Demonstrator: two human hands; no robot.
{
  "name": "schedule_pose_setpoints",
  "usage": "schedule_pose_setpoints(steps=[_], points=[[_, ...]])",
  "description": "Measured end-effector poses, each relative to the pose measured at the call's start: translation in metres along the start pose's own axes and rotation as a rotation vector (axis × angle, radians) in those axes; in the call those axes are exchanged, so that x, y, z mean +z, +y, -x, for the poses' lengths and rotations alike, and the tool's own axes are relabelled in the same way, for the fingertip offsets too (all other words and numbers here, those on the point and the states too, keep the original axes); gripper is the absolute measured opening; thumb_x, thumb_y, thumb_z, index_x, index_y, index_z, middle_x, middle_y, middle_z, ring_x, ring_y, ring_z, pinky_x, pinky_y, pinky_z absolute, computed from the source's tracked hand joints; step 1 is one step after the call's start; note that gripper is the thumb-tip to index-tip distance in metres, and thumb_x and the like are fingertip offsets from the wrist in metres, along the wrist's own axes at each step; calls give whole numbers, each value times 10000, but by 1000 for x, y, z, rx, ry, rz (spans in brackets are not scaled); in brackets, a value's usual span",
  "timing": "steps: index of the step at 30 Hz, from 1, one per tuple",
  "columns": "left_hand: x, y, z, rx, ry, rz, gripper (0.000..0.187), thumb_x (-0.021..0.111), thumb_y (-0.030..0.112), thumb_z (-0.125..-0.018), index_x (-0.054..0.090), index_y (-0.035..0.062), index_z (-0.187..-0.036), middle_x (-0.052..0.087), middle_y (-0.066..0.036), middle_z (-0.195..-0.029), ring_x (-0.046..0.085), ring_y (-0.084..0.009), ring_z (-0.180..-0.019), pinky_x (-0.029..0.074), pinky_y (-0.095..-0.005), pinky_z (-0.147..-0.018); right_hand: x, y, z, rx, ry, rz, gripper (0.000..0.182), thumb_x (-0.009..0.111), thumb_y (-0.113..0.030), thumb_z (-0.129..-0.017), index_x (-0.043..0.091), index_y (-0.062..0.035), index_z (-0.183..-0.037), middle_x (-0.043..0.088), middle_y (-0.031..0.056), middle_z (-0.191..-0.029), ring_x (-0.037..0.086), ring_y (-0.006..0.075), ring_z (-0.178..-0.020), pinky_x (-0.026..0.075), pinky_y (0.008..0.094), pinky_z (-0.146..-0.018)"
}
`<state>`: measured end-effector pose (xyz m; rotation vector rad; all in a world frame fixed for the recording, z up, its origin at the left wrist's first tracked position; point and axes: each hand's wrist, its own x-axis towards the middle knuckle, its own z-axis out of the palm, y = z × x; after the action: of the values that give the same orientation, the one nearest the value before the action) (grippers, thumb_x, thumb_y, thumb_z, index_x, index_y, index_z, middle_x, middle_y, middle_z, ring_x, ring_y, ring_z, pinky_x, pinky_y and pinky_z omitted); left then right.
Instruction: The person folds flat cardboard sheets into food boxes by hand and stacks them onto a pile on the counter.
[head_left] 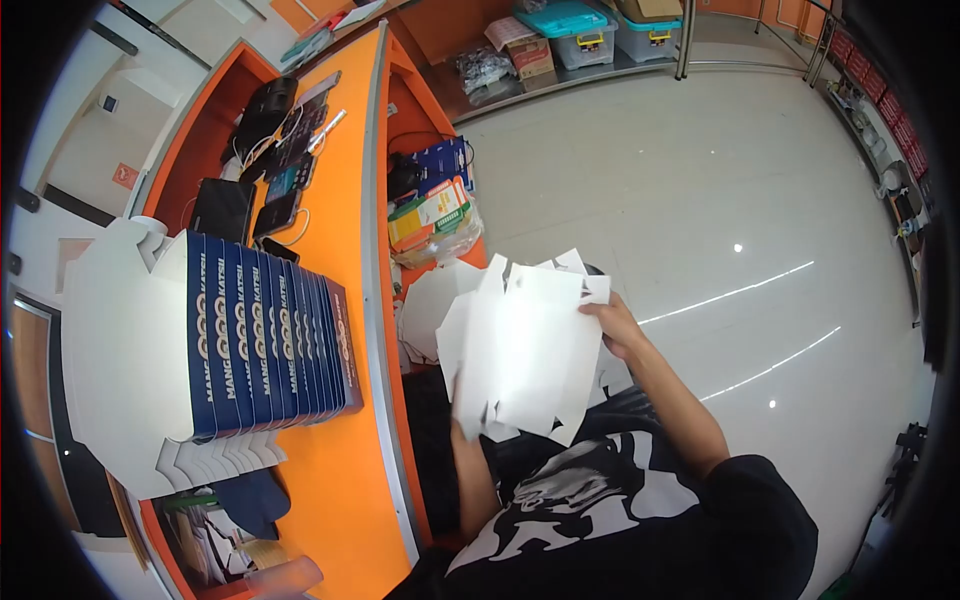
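A person's right hand (612, 325) grips the upper right edge of a flat white die-cut carton blank (520, 345), held up in front of the chest; the left hand (462, 425) is almost wholly hidden behind the sheet's lower left corner, where it appears to hold it, though the fingers cannot be seen. More white blanks (432, 300) lie just behind the sheet, partly covered by it. To the left runs an orange tabletop (340, 480) with a grey edge, carrying a row of folded blue-and-white boxes (265, 335) standing side by side, their lettering only partly readable. Farther along it sit dark phones and white cables (285, 170), too small to tell apart. Pale glossy floor (700, 170) stretches right, with plastic storage bins (570, 25) at the far wall; the lens rim blackens the corners.
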<state>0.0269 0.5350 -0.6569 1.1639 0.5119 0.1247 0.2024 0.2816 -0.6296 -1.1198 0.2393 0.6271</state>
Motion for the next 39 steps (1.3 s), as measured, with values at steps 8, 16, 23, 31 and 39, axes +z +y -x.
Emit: schedule_pose_setpoints(steps=[8, 16, 23, 31, 39], points=[[67, 60, 15, 367, 352, -489, 411, 421, 343, -1094, 553, 35, -1332, 631, -76, -1064, 620, -148, -974, 481, -290, -802, 0, 37, 37, -395, 238, 347, 380, 499, -17, -962, 555, 53, -1331, 669, 188, -1196, 634, 231, -1110, 482, 356, -961], [113, 29, -36, 44, -21, -97, 261, 634, 144, -996, 631, -5, -1211, 680, -59, -1041, 654, -159, -947, 546, -332, -811, 30, 7, 95, -710, -395, 1010, 876, 547, 119, -677, 438, -102, -1518, 403, 209, -1523, 446, 414, -1366, 446, 427, -1096], [93, 50, -27, -183, -26, 364, 255, 629, 115, -990, 642, 21, -1226, 709, -54, -1070, 687, -165, -933, 567, -329, -834, 28, 7, 107, -639, -104, 680, 360, 634, 46, -902, 620, 7, -1260, 643, 176, -1220, 661, 354, -1077, 569, 386, -876], [134, 56, 6, 96, 65, 276, 169, 636, 96, -998, 693, -20, -1106, 695, -52, -1061, 671, -129, -896, 586, -324, -758, 43, -9, 101, -1252, -132, 1174, 383, 782, -49, -747, 716, -63, -1124, 656, 81, -1058, 631, 271, -881, 552, 353, -681], [145, 36, 15, 228, 77, 117, 172, 623, 88, -1011, 707, -54, -1062, 646, -11, -986, 606, -85, -876, 512, -252, -770, 43, 6, 97, -1338, 36, 1300, 342, 770, -42, -763, 714, -27, -1100, 651, 90, -1009, 640, 264, -852, 545, 359, -664]])
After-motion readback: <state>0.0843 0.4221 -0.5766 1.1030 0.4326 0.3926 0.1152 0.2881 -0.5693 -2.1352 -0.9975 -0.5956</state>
